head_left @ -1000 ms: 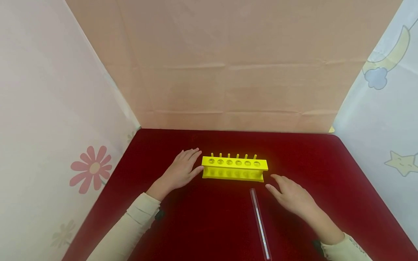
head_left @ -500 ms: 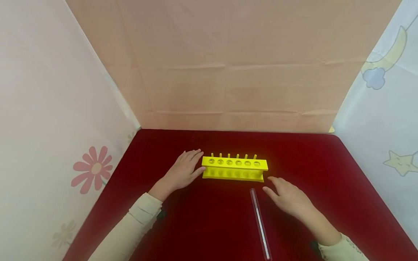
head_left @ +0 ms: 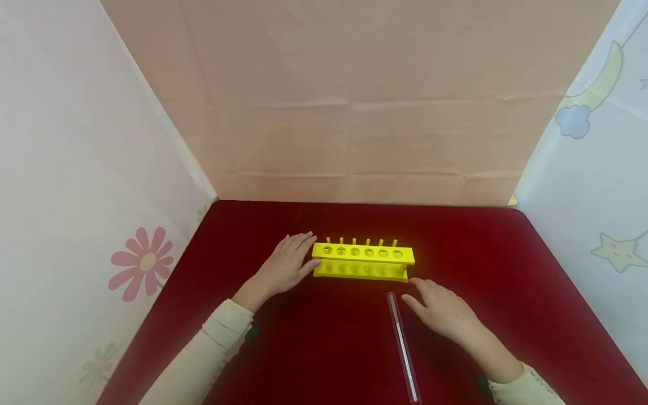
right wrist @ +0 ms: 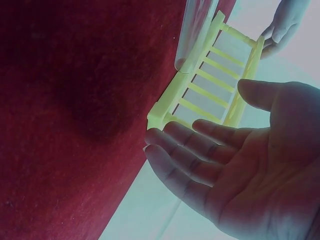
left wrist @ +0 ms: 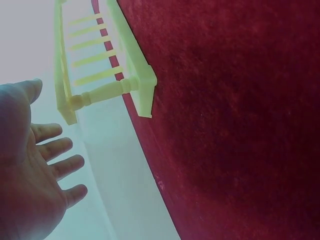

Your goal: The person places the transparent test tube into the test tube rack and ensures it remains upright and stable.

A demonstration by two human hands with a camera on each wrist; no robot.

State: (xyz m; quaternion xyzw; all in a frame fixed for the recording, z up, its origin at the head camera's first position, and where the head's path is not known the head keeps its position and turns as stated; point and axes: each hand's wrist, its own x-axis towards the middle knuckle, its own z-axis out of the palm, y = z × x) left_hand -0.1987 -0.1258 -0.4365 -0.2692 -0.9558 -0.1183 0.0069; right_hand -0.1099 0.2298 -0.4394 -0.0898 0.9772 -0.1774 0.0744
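A yellow test tube rack (head_left: 362,259) stands on the red cloth, with a row of round holes and a row of pegs behind them. My left hand (head_left: 285,265) is at its left end, fingers extended; in the left wrist view a small gap seems to part the fingers from the rack (left wrist: 145,82). At the near right corner is my right hand (head_left: 445,312), its fingers loosely bent around nothing. Whether its fingertips touch the rack (right wrist: 172,97) cannot be told. A clear glass test tube (head_left: 403,349) lies just left of the right hand, pointing toward the camera.
The red-covered table (head_left: 304,360) ends at a tan backdrop (head_left: 349,140). White patterned sheets rise on both sides, the left one with a pink flower (head_left: 147,261), the right one with a star (head_left: 620,253).
My right hand has moved left and slightly nearer, toward the rack's corner and the test tube. My left hand has shifted a little right toward the rack. Rack and tube stay put.
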